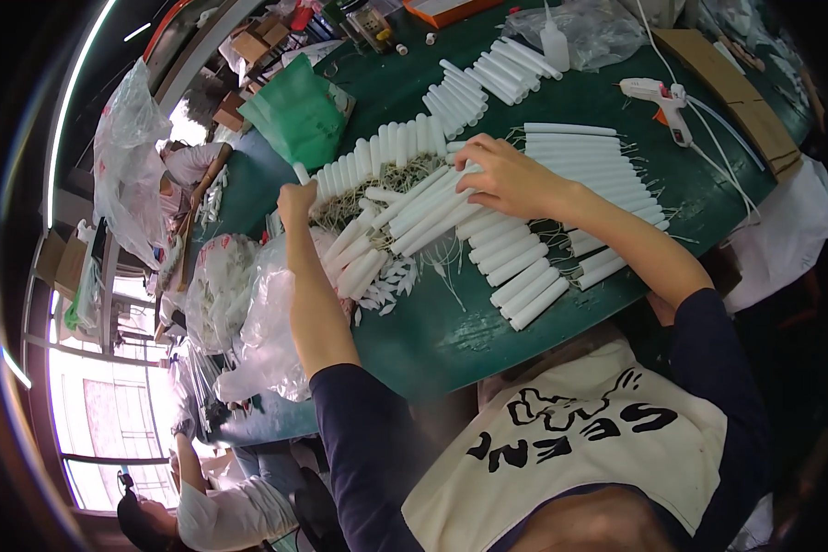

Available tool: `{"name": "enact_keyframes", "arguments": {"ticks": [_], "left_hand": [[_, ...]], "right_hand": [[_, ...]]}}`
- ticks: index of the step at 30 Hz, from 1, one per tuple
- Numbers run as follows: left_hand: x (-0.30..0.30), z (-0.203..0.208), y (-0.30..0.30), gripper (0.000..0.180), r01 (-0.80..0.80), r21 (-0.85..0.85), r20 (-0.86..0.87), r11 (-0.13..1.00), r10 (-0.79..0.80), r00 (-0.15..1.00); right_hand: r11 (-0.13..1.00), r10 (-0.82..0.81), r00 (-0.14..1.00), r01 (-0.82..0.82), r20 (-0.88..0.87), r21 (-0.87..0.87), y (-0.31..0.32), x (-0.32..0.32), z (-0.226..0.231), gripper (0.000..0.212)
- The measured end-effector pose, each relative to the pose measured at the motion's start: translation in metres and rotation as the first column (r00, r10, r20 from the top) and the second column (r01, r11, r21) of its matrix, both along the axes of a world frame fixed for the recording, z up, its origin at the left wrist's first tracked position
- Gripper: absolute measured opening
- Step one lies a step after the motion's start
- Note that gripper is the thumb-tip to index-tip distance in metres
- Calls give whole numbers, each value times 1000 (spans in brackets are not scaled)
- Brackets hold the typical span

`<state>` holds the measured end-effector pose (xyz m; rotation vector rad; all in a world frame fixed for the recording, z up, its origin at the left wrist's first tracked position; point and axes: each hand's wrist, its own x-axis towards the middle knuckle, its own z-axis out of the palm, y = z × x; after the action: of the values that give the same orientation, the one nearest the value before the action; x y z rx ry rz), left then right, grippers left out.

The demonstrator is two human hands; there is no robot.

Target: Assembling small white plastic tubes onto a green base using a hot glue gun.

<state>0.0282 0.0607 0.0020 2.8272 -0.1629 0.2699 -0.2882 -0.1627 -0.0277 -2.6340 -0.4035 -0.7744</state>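
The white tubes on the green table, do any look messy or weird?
Yes, a little. The tubes in the middle lie slanted and heaped, unlike the neat row on the right. Small white bits lie scattered nearby.

Window at left is blown out to white; 1 bright strip light is bowed above it by fisheye distortion. Tabletop is moderately lit; white sticks are rendered pale, with soft shadows between them. Corners are lost to black; distant detail is softened.
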Motion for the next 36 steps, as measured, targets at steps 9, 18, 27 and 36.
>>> {"name": "enact_keyframes", "arguments": {"ticks": [9, 18, 27, 36], "left_hand": [[-36, 56, 32, 40, 323, -71, 409, 944, -268, 873], [-108, 104, 29, 36, 536, -424, 572, 730, -243, 784], [-189, 126, 47, 16, 780, -467, 673, 416, -404, 619], [-258, 84, 96, 27, 705, -404, 475, 582, -526, 706]], "right_hand": [[999, 37, 995, -37, 91, 4, 7, 5, -3, 13], [997, -10, 1000, 9, 20, 70, -13, 1, 8, 15], [882, -443, 894, 422, 62, 211, -73, 40, -9, 20], [673, -738, 674, 735, -22, -81, -131, 85, -51, 18]]}}
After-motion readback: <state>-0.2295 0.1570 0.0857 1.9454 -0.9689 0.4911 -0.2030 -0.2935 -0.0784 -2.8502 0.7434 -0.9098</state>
